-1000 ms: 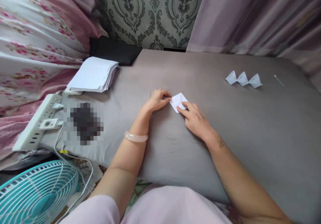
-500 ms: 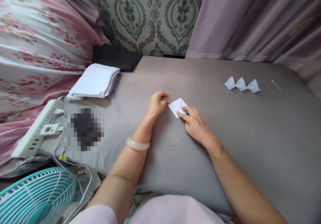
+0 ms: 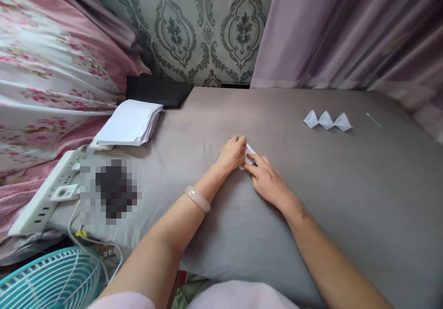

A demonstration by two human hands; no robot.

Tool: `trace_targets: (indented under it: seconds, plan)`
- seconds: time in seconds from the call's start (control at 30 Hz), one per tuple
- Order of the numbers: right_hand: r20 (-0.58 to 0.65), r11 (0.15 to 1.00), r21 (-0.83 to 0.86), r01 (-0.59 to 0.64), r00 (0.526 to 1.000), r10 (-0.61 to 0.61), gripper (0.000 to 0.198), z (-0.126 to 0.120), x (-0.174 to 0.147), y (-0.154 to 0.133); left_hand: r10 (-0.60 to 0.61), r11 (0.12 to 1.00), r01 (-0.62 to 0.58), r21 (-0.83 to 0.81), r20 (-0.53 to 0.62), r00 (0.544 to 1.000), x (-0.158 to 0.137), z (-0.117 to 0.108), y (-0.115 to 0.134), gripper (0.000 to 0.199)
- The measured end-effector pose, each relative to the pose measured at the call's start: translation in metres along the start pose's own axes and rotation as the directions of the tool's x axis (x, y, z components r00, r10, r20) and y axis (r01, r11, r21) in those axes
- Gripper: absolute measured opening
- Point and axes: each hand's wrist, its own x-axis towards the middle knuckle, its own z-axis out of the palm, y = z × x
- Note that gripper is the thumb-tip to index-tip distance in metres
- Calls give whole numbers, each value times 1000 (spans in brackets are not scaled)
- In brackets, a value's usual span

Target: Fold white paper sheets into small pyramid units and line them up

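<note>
A small folded white paper (image 3: 249,150) lies on the grey bed surface, mostly covered by my two hands. My left hand (image 3: 232,154) is closed over its left part, with fingers curled down onto it; the fingertips are partly hidden. From the right, my right hand (image 3: 270,180) grips the paper's near right side, thumb and forefinger resting on it. Farther right stand three folded white paper pieces (image 3: 326,120) in a row, their corners almost touching.
A stack of white paper (image 3: 129,122) sits at the left by a black folded item (image 3: 159,92). Nearer are a white power strip (image 3: 43,196) with cables, a blurred-out dark object (image 3: 116,189) and a turquoise fan (image 3: 51,281). A thin cotton-swab-like stick (image 3: 374,120) lies far right.
My left hand has moved right, from beside the folded paper onto it, covering its left part. My right hand keeps its hold on the paper. The view has tilted slightly.
</note>
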Motion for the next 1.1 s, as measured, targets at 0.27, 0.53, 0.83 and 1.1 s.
trace_targets:
  seconds: [0.27,0.53,0.83,1.1]
  plan:
    - [-44,999,22,33,999,-32,56,3,0,11,-152,976,150,160,2,988,11,5,10,21]
    - [27,1000,-17,26,999,-25,56,-1,-1,16,-159,981,163,103,-51,986,16,10,8,21]
    - [-91,1000,15,13,996,-11,48,6,5,18,217,971,-212,-107,34,976,-46,-38,-27,43]
    - [-172,1000,19,-11,985,15,48,5,6,11,256,959,-258,-121,-33,966,-49,-32,-33,32]
